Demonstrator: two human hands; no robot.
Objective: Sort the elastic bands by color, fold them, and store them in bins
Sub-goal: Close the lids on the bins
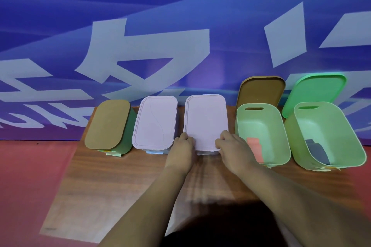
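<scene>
**A:** Where are the hands?
**B:** Left hand (184,142) & right hand (230,143) are apart, each w/ fingers curled on a near corner of the middle pink lid (205,120).
**A:** Bands?
**B:** Pink band (255,146) lies in the inner green bin (261,118), grey band (319,150) in the outer green bin (329,126) (both open, at the right).
**A:** Surface, room?
**B:** Wooden table (120,176) on a red floor (30,166); blue banner (180,6) w/ white characters behind. A brown lid (261,90) & green lid (319,92) lean on it.

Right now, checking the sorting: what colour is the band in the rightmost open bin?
Dark grey band; head view.
</scene>
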